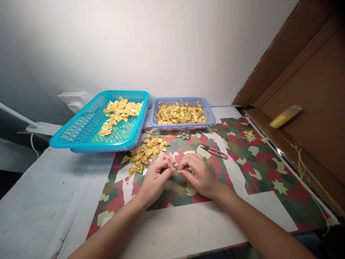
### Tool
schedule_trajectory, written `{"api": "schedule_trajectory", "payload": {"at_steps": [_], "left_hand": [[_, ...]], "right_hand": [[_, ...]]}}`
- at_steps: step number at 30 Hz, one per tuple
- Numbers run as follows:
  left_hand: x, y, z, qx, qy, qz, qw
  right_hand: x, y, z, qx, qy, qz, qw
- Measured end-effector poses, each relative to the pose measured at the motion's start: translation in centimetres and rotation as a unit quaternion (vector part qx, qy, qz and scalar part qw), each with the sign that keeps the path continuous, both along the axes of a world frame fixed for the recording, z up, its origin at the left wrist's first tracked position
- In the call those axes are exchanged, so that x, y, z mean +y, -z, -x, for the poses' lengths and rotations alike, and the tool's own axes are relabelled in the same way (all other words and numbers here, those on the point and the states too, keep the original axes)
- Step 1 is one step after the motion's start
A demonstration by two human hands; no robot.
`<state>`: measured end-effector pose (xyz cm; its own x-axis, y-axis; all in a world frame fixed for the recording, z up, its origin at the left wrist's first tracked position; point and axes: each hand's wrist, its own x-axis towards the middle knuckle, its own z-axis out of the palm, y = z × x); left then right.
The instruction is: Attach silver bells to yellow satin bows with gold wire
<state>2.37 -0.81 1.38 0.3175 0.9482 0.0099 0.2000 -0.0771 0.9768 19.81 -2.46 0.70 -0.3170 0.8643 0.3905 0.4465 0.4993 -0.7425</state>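
Note:
My left hand (159, 176) and my right hand (197, 173) meet low over the patterned mat, thumbs and forefingers pinched. Between the fingertips runs a short bit of thin gold cord (176, 171); the fingers hide most of it. Just beyond my left hand lies a loose heap of yellow ribbon bows (145, 153). Several gold cords (161, 135) lie behind the heap, beside a cluster of small silvery pieces (184, 136). Pink thread snips (214, 151) rest past my right hand, blades pointing left.
A turquoise basket (64, 142) with bows stands at the back left. Behind the mat, a lavender basket (183, 126) holds bows with gold loops. A cardboard wall (309, 72) bounds the right, with a yellow-filled tube (285, 117) by it. One bow (248, 133) lies on the mat's right.

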Motion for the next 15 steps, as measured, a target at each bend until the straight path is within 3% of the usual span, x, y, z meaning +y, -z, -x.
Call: {"api": "schedule_trajectory", "payload": {"at_steps": [15], "left_hand": [[0.02,-0.44,0.42,-0.011,0.147,0.059,0.987]], "right_hand": [[-0.02,-0.79,-0.27,0.04,-0.05,0.078,0.995]]}}
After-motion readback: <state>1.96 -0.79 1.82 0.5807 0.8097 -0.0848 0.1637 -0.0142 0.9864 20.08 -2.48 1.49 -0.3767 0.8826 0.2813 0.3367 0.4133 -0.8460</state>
